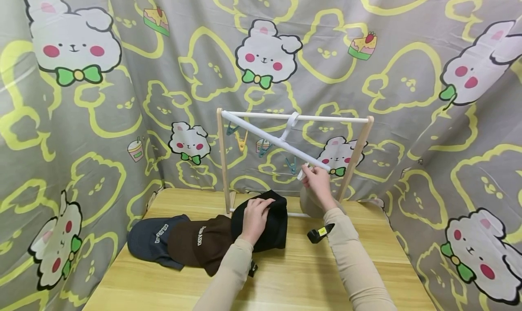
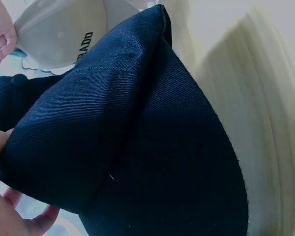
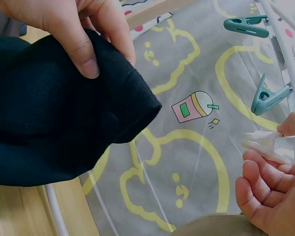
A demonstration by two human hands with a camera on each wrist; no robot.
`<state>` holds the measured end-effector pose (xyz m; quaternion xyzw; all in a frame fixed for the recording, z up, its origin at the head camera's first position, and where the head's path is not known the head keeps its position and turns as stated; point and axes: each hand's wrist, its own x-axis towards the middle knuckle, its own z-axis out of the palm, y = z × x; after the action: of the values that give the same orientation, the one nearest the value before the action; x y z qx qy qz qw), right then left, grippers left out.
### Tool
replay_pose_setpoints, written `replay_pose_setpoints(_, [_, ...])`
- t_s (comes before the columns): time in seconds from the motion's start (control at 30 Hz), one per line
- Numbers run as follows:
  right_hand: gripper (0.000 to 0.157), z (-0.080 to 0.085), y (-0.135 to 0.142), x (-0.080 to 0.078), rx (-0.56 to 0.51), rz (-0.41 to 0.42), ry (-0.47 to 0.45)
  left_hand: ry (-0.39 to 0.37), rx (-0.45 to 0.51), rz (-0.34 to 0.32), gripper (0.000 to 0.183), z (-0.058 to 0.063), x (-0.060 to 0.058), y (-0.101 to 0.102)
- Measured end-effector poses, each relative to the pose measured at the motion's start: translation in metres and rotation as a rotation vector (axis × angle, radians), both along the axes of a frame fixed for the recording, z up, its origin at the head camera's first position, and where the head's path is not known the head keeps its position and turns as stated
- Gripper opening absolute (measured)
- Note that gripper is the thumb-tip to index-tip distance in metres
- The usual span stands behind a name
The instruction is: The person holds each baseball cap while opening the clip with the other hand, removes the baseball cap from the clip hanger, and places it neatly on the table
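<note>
My left hand point(image 1: 254, 218) grips a black cap point(image 1: 274, 231) by its edge, with thumb and fingers on opposite sides of the fabric in the right wrist view. The cap is lifted in front of the rack. My right hand point(image 1: 319, 184) pinches a white clothespin point(image 3: 268, 143) near the low right end of a white hanger point(image 1: 265, 135). The hanger hooks over the rack's top bar and slopes down to the right. Behind my right wrist hangs a beige cap point(image 2: 64, 34) with dark lettering, partly hidden in the head view.
Teal clothespins point(image 3: 270, 98) and a yellow clothespin point(image 1: 241, 141) dangle from the hanger. A brown cap point(image 1: 185, 240) overlaps a navy cap point(image 1: 147, 238) on the wooden table point(image 1: 293, 284) at left. The wooden rack point(image 1: 224, 166) stands before a patterned curtain point(image 1: 326, 89).
</note>
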<state>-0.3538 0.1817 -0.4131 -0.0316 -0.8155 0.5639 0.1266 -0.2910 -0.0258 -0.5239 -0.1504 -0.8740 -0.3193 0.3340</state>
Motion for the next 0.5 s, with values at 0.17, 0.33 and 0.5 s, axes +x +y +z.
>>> replay_pose_setpoints(0.17, [0.040,-0.0008,-0.0001,-0.0008,0.003,0.002,0.005,-0.011,-0.016,-0.005,0.027,-0.0009,0.0030,-0.0015])
replay_pose_setpoints(0.33, [0.040,-0.0020,-0.0001,-0.0017,-0.003,0.003,0.005,-0.039,-0.026,-0.016,0.027,-0.0017,0.0046,-0.0034])
replay_pose_setpoints(0.5, [0.040,-0.0035,0.0006,-0.0023,0.005,0.004,0.008,-0.037,-0.047,-0.017,0.027,-0.0029,0.0054,-0.0054])
